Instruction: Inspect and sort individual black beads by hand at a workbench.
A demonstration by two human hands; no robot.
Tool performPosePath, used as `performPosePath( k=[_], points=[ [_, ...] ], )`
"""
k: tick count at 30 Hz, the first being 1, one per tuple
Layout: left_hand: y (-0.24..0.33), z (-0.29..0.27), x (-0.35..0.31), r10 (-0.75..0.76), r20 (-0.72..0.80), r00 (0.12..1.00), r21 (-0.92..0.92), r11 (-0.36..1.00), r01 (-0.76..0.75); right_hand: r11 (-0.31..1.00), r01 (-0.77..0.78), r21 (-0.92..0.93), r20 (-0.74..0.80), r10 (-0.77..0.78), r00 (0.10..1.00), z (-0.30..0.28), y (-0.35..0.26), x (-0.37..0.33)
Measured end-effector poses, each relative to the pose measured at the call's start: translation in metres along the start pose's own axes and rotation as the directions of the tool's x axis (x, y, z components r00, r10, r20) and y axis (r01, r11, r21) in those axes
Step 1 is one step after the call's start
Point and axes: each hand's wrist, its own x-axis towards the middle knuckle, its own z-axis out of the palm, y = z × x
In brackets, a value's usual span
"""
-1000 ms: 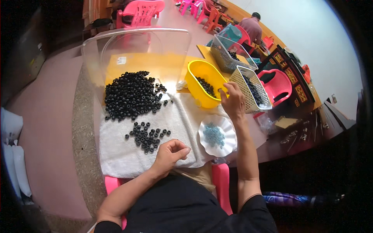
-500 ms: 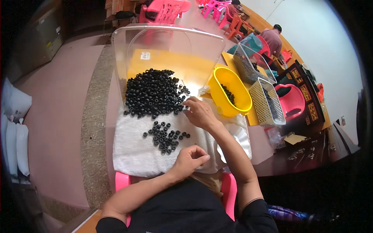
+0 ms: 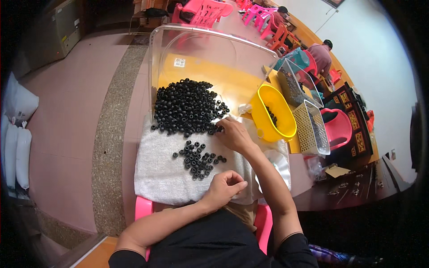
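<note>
Head view: right hand [image 3: 234, 134] at the near-right edge of the black beads [image 3: 185, 107] heaped at the front of the clear bin [image 3: 223, 58], finger closure impossible to tell; left hand [image 3: 223, 190] curled above the cloth [image 3: 161, 172], likewise unclear. Probably light, hard, rolly: pinch by the sides! White label [image 3: 179, 62], print too small to read.
</note>
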Motion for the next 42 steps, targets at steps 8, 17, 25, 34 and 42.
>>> performPosePath(
  k=[8,17,25,34,42],
  points=[
    [0.001,0.001,-0.001,0.016,-0.053,0.998,0.03,0.999,-0.014,0.996,-0.068,0.062,0.043,0.066,0.997,-0.006,0.0,0.001],
    [-0.003,0.0,0.0,0.013,-0.034,0.999,-0.006,1.0,-0.014,0.978,0.207,-0.026,-0.114,-0.209,0.971,0.003,-0.015,0.032],
    [-0.006,0.002,0.0,0.027,-0.038,0.999,0.018,1.0,-0.026,0.977,0.213,0.007,0.016,-0.213,0.977,0.003,0.0,0.044],
    [-0.006,0.0,0.001,0.004,-0.042,0.999,0.027,1.0,-0.002,0.987,0.147,-0.067,-0.033,-0.15,0.988,0.006,0.009,0.05],
    [-0.005,0.0,0.001,0.005,-0.041,0.999,0.022,1.0,-0.004,0.975,0.031,-0.221,0.009,-0.03,1.0,0.005,0.016,0.064]
  ],
)
